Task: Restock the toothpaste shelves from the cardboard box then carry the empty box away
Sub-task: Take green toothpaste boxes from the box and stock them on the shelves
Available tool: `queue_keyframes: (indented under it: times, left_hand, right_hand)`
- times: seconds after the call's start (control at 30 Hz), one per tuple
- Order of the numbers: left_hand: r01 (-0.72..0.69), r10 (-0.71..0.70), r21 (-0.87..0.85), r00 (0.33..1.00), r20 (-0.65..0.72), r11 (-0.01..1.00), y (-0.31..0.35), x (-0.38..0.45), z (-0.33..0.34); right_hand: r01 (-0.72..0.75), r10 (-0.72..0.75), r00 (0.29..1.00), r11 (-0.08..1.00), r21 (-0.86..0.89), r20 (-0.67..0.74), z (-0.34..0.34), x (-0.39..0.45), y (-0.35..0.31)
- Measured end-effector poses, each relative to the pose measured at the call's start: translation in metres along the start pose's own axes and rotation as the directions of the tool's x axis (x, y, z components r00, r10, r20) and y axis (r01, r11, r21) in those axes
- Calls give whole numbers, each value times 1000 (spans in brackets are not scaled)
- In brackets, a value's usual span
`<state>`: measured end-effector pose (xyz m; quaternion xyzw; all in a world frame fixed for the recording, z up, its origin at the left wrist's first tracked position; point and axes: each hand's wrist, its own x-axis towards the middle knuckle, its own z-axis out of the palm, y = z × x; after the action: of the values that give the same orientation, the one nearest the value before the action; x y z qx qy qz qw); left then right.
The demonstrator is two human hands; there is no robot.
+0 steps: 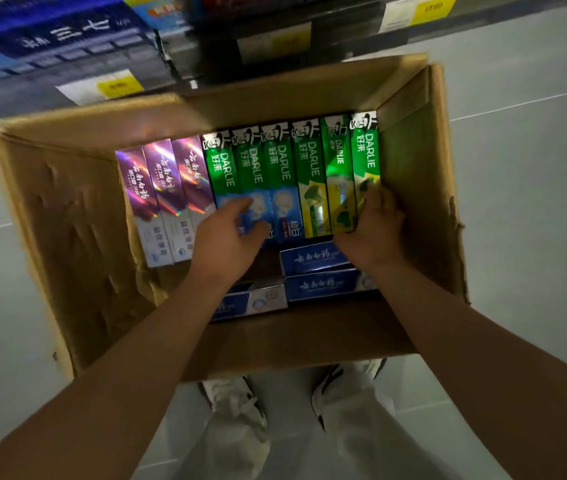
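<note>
An open cardboard box (77, 237) stands on the floor below me, its flaps spread. Inside lies a row of several green Darlie toothpaste cartons (282, 168), with three purple cartons (167, 188) to their left and blue cartons (316, 261) lying crosswise nearer me. My left hand (226, 237) reaches into the box, fingers extended over the leftmost green cartons. My right hand (375, 226) is at the right end of the green row, its fingers curled around the rightmost green carton (366, 157).
Shelves (77, 46) with blue toothpaste packs and yellow price tags (119, 86) run across the top, just beyond the box. Grey tiled floor (524, 168) surrounds the box. My white shoes (237, 400) stand at its near side.
</note>
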<state>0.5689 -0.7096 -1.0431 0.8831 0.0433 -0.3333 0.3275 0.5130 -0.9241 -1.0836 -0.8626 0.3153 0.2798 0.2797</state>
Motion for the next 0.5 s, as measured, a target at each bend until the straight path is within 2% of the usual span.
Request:
queue_keyframes:
  times: [0.13, 0.27, 0.43, 0.5]
  left_hand:
    - [-18, 18, -36, 1000, -1, 999, 7, 7, 9]
    - [-15, 15, -23, 1000, 23, 1000, 13, 9, 17]
    - [-40, 42, -95, 999, 20, 995, 10, 0, 20]
    - [-39, 40, -120, 999, 10, 992, 7, -1, 19]
  right_hand:
    - [3, 7, 998, 990, 141, -69, -2, -2, -1]
    - [-55, 56, 998, 998, 34, -34, -3, 3, -4]
    - [-116, 121, 992, 987, 115, -32, 6, 5, 0]
    - [-155, 155, 986, 988, 8, -53, 8, 3, 3]
